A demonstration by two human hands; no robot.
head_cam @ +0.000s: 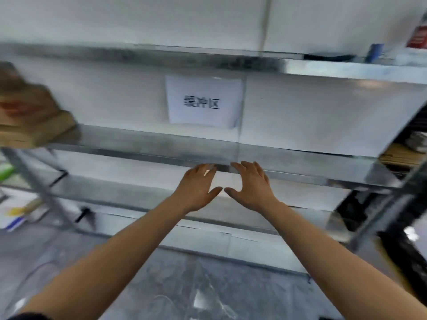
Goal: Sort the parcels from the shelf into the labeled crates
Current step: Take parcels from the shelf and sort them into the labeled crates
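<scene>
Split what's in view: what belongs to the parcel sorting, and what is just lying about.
Job:
brown parcels at the shelf's left end
metal shelf
left hand and right hand, both holding nothing

Lying about:
paper sign behind the shelf
red item, top right
stacked cardboard, far right

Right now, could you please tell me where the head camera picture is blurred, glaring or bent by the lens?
Head view: the left hand and right hand are fairly sharp; the cardboard boxes at the left edge are smeared by motion blur; the paper sign shows doubled print; the metal shelf lines bow from the wide lens, with pale glare toward the right.
</scene>
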